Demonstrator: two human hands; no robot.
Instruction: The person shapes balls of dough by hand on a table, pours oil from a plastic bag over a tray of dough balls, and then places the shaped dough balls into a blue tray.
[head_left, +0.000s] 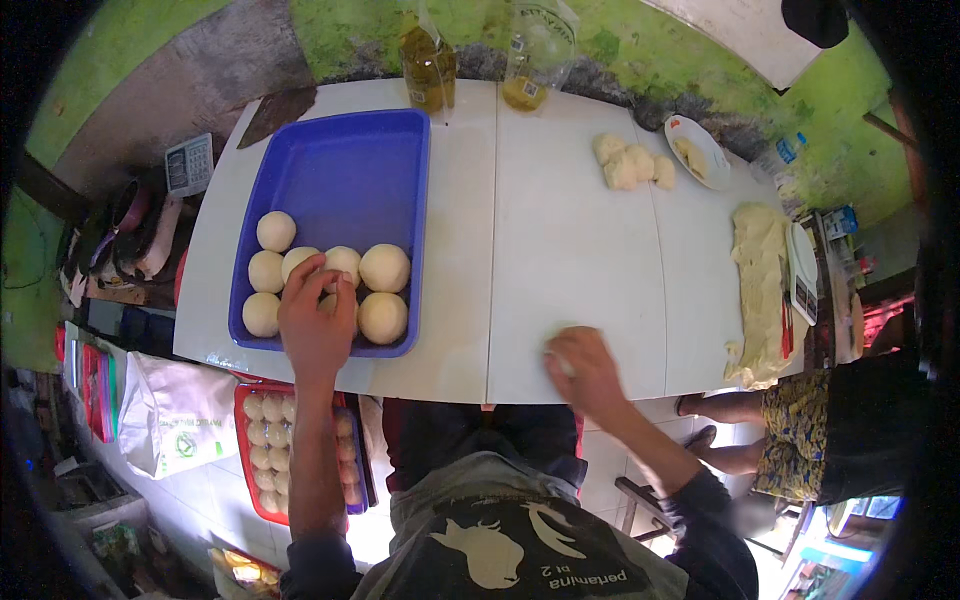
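My left hand (319, 315) is over the lower part of a blue plastic tray (337, 165), its fingertips close together above the dough balls there. Whether it touches or holds one cannot be told. Several round, pale dough balls (384, 267) sit in the tray's near half, partly hidden by that hand. On the white table (457, 225), my right hand (585, 367) is cupped over a piece of pale dough that shows between its fingers, slightly blurred. Farther back on the right lie several rough dough pieces (628, 165), beside a white plate (697, 150) holding some dough.
A long dough slab (757, 285) lies at the right, beside a kitchen scale (802, 274). A bottle of yellow oil (429, 71) and an oil pouch (529, 82) stand at the back. A red tray of balls (266, 450) is below the table's left. Another person (795, 442) is at the right.
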